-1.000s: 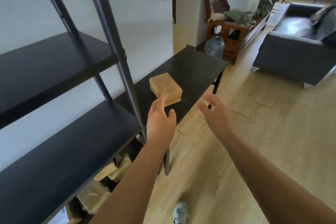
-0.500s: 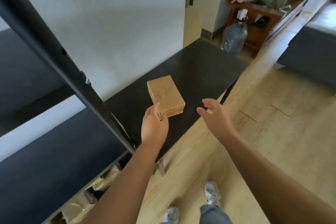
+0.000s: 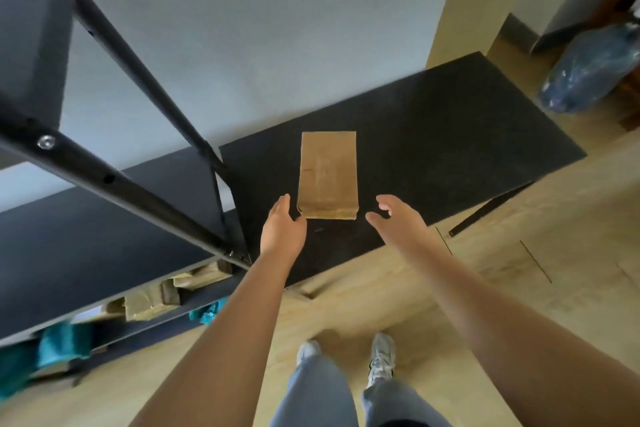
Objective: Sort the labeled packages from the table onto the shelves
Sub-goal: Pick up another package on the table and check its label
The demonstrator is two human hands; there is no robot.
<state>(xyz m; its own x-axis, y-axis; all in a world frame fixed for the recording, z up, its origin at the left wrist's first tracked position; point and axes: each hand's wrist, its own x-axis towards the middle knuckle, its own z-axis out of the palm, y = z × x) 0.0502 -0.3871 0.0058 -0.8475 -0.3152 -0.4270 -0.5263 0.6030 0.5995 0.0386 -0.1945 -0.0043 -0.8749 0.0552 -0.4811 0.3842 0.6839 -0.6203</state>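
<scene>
A brown paper-wrapped package lies flat on the black table, its short end facing me. My left hand is open at the package's near left corner, fingertips close to or just touching it. My right hand is open a little to the right of the near right corner, apart from it. The black metal shelf unit stands to the left of the table. No label shows on the package's top.
Several brown packages and teal ones lie on the lowest shelf. A shelf post slants close by on the left. A large blue water bottle stands at the far right. My feet are on the wooden floor.
The view has swung down and closer over the table. Both hands have reached forward and now flank the package's near end, the left one at its corner.
</scene>
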